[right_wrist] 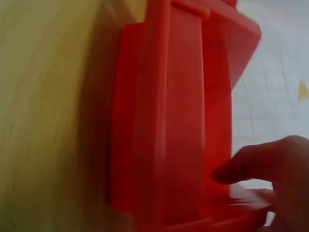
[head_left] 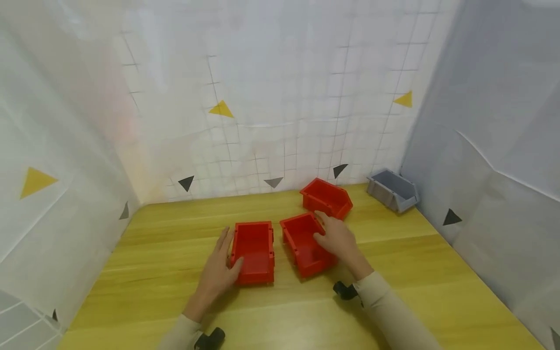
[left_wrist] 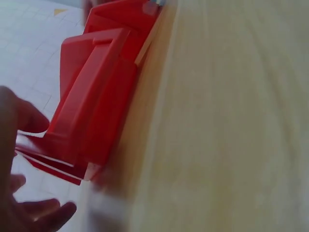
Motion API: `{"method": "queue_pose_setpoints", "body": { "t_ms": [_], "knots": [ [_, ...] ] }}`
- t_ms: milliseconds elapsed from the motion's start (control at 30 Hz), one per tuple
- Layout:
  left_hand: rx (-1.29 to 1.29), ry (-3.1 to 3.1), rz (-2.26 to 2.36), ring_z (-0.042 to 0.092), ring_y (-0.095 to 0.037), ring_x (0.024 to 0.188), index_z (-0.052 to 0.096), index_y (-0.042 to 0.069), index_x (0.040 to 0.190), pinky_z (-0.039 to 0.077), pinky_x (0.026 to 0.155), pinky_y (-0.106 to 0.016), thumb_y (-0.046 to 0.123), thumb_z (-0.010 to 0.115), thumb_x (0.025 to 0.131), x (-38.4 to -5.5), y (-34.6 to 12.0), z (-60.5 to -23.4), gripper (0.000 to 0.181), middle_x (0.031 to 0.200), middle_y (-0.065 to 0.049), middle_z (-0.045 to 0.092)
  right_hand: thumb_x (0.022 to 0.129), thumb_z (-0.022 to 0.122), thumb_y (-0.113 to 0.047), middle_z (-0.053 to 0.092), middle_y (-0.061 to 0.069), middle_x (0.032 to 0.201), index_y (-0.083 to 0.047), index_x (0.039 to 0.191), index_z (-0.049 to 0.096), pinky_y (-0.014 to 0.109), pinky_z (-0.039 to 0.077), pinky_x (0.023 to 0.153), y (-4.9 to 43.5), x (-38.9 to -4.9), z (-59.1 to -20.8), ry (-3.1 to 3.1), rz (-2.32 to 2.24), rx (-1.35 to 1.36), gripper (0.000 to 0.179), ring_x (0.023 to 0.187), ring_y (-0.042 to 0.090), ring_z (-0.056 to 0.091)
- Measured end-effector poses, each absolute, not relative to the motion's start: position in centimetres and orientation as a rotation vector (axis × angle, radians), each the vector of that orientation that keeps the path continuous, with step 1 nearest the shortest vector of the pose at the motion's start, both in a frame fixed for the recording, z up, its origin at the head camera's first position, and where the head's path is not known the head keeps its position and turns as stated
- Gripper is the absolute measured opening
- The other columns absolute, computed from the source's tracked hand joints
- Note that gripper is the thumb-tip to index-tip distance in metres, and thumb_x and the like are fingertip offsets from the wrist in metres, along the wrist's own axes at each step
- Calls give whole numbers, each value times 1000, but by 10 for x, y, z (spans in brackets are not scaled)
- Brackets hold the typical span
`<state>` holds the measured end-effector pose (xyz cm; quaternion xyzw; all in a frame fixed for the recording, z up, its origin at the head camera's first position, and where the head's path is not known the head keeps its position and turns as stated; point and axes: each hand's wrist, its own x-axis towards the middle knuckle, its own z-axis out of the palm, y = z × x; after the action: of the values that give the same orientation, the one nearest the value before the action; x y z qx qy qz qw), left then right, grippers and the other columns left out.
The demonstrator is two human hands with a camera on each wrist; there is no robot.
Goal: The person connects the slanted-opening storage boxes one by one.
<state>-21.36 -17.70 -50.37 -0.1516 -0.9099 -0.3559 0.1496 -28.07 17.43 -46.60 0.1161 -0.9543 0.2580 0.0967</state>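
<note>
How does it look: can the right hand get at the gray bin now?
Probably yes, with a stretch: bare tabletop lies between the right hand and the gray bin, and the rear red bin stands left of that path.

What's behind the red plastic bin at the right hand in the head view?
Behind that red plastic bin stands another red bin. The right hand covers part of its near lower edge, so whether the bins touch there is hidden.

Red bins point(head_left: 253, 250) smooth plastic; tabletop point(head_left: 153, 262) wood-grained, apparently semi-glossy.
</note>
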Motion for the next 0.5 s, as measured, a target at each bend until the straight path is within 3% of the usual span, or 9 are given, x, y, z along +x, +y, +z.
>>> {"method": "queue_pose_setpoints", "body": {
  "t_ms": [100,167,500],
  "knots": [
    [-515,-2627,-1062,36,-41,146,28,12,165,42,106,-63,16,70,95,-215,-178,-508,81,171,-9,19,87,70,-12,67,11,104,-10,154,47,46,54,73,181,-288,-476,-2928,957,333,71,83,28,59],
    [-544,-2629,-1089,36,-42,147,30,10,165,39,109,-62,15,69,95,-216,-178,-509,79,169,-13,23,87,68,-8,66,12,111,-8,155,44,46,54,77,182,-290,-478,-2946,1019,348,72,85,28,60],
    [-514,-2637,-1142,48,-34,136,35,10,161,44,107,-54,14,71,94,-218,-179,-508,75,159,-12,41,86,60,-2,66,18,112,4,144,47,45,55,76,174,-288,-464,-2926,1066,339,59,86,31,60]
  ]
}}
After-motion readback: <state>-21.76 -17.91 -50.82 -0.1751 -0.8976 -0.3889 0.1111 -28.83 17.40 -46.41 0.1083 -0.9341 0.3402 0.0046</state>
